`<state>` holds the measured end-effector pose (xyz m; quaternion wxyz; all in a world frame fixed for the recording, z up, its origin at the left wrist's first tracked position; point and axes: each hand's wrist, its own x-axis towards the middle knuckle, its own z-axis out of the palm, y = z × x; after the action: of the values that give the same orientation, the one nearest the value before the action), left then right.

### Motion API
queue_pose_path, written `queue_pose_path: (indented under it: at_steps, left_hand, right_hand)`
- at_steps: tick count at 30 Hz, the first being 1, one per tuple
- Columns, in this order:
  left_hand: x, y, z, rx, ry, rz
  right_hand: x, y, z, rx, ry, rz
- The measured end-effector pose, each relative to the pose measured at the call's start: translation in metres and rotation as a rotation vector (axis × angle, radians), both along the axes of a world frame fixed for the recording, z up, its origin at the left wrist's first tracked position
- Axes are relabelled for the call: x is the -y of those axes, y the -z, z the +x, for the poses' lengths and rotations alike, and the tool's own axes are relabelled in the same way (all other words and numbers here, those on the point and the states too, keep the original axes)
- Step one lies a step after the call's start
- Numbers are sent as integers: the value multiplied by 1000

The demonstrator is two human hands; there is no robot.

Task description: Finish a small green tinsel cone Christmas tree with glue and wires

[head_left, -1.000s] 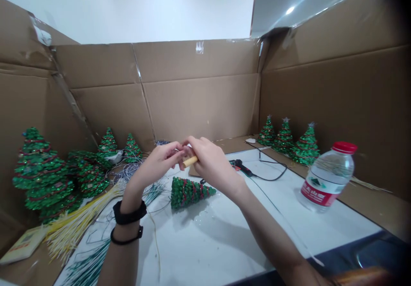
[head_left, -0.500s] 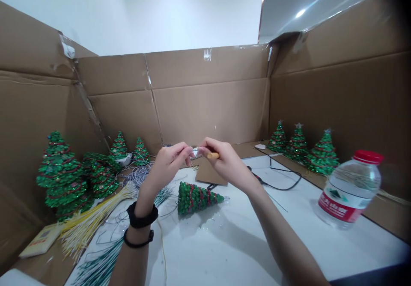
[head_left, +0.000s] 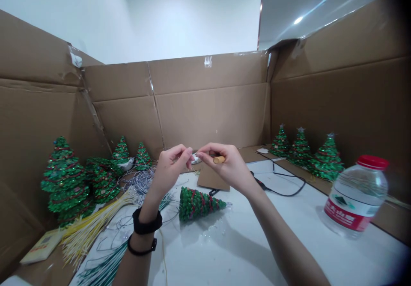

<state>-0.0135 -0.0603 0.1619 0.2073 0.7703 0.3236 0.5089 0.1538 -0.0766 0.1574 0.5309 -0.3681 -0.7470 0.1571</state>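
Observation:
My left hand [head_left: 173, 166] and my right hand [head_left: 229, 168] are raised over the middle of the table, fingertips close together. The thumb and forefinger of the left pinch something too small to make out. Across the right palm lies a short wooden handle [head_left: 218, 160], its round end showing; whatever joins it is hidden by the fingers. Below both hands a small green beaded Christmas tree [head_left: 201, 203] with red garlands rests on its side, tip to the right, touched by neither hand.
Bundles of yellow ties [head_left: 96, 226], dark green wires [head_left: 104, 264] and tangled silvery wire [head_left: 141, 181] lie left. Beaded trees [head_left: 66, 179] stand at both sides. A water bottle [head_left: 356, 200] and black cable [head_left: 289, 194] are right. Cardboard walls [head_left: 208, 114] surround the table.
My fingertips have shifted slightly, and the right thumb and forefinger are now pinched closer together. The whole view has tipped up a little; the lying tree stays put.

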Motion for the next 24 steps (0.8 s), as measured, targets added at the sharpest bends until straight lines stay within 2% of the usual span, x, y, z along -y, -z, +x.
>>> queue_pose_path:
  at_steps: [5,14,19,24]
  left_hand:
    - [3,6,15,229,-22,68]
    - [10,12,19,356,-42,102]
    - [5,11,16,280,22,65]
    - [5,5,15,144,42,146]
  right_hand:
    - [9,-3,-1,-59,20,60]
    - [20,-6,-3,-42,2,99]
    - [18,-6,2,-4,15,88]
    - [14,-6,8,1,36,53]
